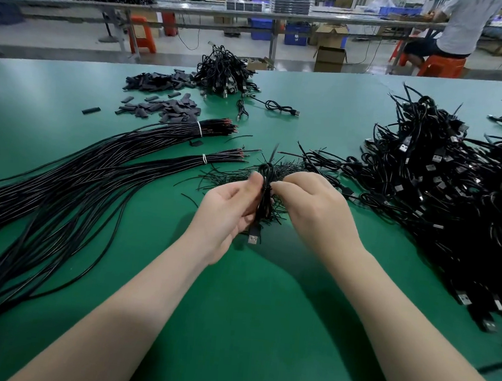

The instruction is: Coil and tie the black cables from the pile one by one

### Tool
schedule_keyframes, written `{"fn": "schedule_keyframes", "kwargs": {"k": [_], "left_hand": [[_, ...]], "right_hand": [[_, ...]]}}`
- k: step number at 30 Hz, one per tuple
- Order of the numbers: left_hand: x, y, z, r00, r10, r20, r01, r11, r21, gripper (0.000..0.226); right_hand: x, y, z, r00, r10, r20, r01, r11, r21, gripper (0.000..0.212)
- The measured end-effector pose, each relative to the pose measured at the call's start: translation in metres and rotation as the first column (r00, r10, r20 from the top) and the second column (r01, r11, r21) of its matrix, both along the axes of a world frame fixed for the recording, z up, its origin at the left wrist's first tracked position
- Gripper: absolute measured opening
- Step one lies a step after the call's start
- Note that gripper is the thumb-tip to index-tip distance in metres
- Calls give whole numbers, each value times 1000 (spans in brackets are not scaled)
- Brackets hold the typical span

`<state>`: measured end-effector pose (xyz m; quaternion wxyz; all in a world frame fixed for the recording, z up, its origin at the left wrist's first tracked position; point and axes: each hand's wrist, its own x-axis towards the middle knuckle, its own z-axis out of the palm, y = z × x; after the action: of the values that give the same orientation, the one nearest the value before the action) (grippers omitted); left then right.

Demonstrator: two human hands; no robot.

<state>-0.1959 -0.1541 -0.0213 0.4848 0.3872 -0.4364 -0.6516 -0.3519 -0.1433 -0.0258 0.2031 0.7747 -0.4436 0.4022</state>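
Both hands meet over the middle of the green table (263, 326), closed on 1 coiled black cable (265, 196). The left hand (226, 215) is palm-up and curled around the lower part of the coil, thumb pressed against its side. The right hand (314, 204) is knuckles-up, its fingertips (277, 187) pinched at the coil's waist, where a thin black tie appears to cross it; how far the tie is wound cannot be told. The coil stands roughly upright between the 2 hands, its loop showing above them and its USB plug (253, 238) hanging below the left palm.

By size, the biggest heap is the pile of black USB cables (442, 187), sprawling along the table's right side with many silver plugs showing. Next, on the left, lie 2 long bundles of bare-ended black wire (74, 170), each bound near its tip with a white band (200, 129). Farther back sits a smaller heap of finished coiled cables (223, 71), with 1 loose coiled cable (280, 106) just beside it. Left of that are scattered short black sleeve pieces (163, 108). Directly under and behind the hands is a loose scatter of thin black ties (230, 175).
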Motion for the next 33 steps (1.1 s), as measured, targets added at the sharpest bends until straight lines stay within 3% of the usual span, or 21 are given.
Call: {"fn": "schedule_keyframes", "kwargs": {"k": [3,5,7,9,11,13,16,19,21,23,24,25,27,28,29,31,33], "left_hand": [[1,0,-5,998,-30,56,31,999,-27,26],[3,-3,-9,999,-22,28,22,1000,2,21],[4,-4,-9,999,-40,5,40,999,9,18],[5,-4,-8,993,-87,-74,89,996,23,18],[5,-3,-7,975,-157,-155,166,985,48,18],[7,-1,-8,957,-237,-165,248,967,53,19],[10,0,-12,941,-314,-127,324,944,61,21],[7,1,-15,948,-303,-101,308,950,41,26],[1,4,-18,975,-203,-91,204,979,-1,31],[-1,4,-22,997,-68,-47,63,993,-100,30],[-1,4,-24,1000,13,16,-10,984,-180,28],[1,4,-27,991,101,92,-71,958,-277,27],[2,3,-33,949,233,211,-122,891,-438,27],[1,4,-34,934,256,250,-112,873,-474,26],[-1,6,-35,920,261,291,-88,863,-498,27],[-3,9,-37,886,269,378,-19,834,-551,29],[-2,11,-38,825,283,490,87,792,-604,34]], "right_hand": [[1,-1,-3,999,20,-43,-21,999,-26,15],[4,-2,-4,997,71,19,-72,997,33,12],[7,-1,-3,963,116,242,-152,979,134,8],[7,-1,-2,845,46,532,-219,939,267,9],[3,-2,0,685,-73,725,-381,813,442,18],[-2,-2,-2,616,-96,782,-563,641,522,20],[-4,2,-2,590,-14,807,-692,506,515,27],[-2,6,6,501,-49,864,-789,385,479,27],[-2,8,16,398,-111,911,-822,398,408,14],[-13,4,34,168,-179,969,-821,518,238,12],[-23,4,47,105,-175,979,-760,621,192,14],[-39,4,59,143,-158,977,-620,755,213,15],[-83,3,81,492,-227,840,-66,953,297,24],[-112,0,87,643,-364,674,279,931,237,28],[-141,-1,90,683,-517,516,537,834,126,30],[-197,-3,86,573,-767,287,785,615,75,42],[-237,1,68,481,-877,8,844,465,267,61]]}}
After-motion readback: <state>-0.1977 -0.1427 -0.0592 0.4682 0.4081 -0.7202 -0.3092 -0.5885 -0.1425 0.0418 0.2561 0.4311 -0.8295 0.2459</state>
